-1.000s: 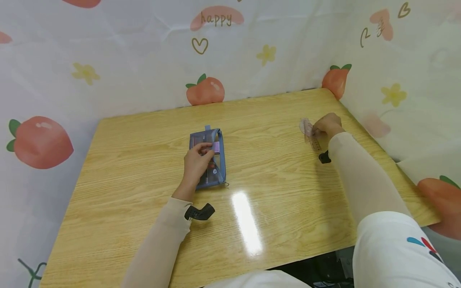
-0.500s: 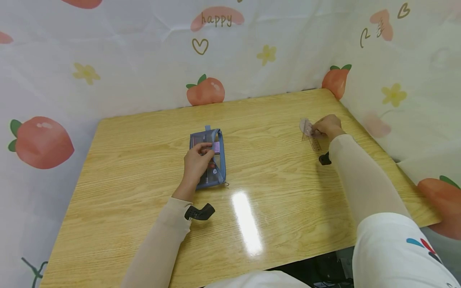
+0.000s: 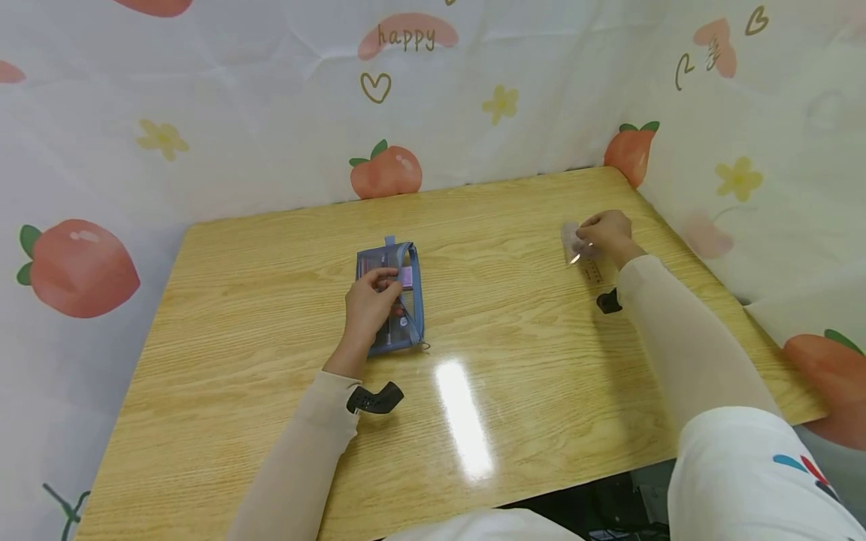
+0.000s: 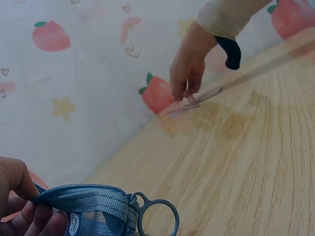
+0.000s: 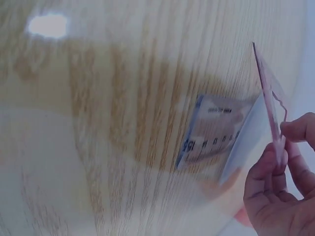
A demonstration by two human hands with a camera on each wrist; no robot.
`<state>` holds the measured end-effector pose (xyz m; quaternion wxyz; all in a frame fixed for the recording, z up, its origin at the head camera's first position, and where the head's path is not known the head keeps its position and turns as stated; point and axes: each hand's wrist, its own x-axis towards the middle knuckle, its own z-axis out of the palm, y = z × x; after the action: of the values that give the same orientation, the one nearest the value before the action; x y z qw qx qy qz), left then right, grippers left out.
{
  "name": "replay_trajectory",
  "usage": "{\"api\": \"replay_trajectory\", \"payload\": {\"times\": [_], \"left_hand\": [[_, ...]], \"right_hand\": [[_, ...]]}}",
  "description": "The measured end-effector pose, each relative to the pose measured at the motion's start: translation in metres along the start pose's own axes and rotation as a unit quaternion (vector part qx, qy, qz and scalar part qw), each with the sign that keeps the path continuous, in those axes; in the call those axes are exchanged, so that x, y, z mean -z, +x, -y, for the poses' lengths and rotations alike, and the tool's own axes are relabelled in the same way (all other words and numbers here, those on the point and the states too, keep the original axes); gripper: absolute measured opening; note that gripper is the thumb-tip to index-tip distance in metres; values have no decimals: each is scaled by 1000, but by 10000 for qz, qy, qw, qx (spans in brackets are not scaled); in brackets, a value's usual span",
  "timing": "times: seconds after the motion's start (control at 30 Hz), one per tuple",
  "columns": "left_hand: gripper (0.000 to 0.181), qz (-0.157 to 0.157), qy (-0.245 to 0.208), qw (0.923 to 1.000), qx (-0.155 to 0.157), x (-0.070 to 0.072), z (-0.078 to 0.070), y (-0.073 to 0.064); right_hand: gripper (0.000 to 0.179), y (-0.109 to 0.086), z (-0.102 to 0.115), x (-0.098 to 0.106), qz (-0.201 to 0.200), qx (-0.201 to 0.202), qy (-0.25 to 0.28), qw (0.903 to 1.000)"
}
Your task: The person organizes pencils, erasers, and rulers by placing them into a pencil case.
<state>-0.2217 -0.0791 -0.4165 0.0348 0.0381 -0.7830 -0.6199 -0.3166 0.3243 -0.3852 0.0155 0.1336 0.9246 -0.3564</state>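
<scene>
A blue see-through zip pencil case (image 3: 416, 304) lies unzipped on the table, left of middle, with a lilac item visible inside. My left hand (image 3: 367, 306) pinches the edge of its opening; the left wrist view shows the zip tape and a ring pull (image 4: 160, 216) close up. Far to the right, my right hand (image 3: 609, 231) holds a thin clear pinkish set square (image 5: 270, 98) between thumb and fingers, tilted up off the table. Under it lie a clear ruler (image 5: 211, 130) with printed numbers and another translucent sheet-like piece (image 5: 243, 140), whose kind I cannot tell.
The wooden table (image 3: 257, 323) meets a fruit-print curtain (image 3: 271, 135) at the back and on the right. A bright light reflection (image 3: 463, 421) shows near the front edge. Black wrist cameras (image 3: 375, 398) sit on both sleeves.
My right hand has risen slightly and shifted left, tilting the set square up from the ruler. The left hand and the pencil case have stayed where they were.
</scene>
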Motion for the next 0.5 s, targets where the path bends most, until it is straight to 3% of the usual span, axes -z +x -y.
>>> {"api": "replay_trajectory", "payload": {"times": [0.13, 0.3, 0.43, 0.5], "left_hand": [[34, -5, -2, 10000, -8, 0, -1, -1], [35, -6, 8, 10000, -6, 1, -1, -1], [35, 4, 64, 10000, 11, 1, -1, -1], [35, -9, 63, 10000, 14, 1, -2, -2]], "right_hand": [[31, 3, 1, -3, 61, 11, 349, 9994], [35, 5, 3, -3, 468, 9, 934, 9945], [41, 3, 6, 0, 922, -145, 1772, 9797], [45, 2, 8, 1, 1176, -297, 2328, 9649]]}}
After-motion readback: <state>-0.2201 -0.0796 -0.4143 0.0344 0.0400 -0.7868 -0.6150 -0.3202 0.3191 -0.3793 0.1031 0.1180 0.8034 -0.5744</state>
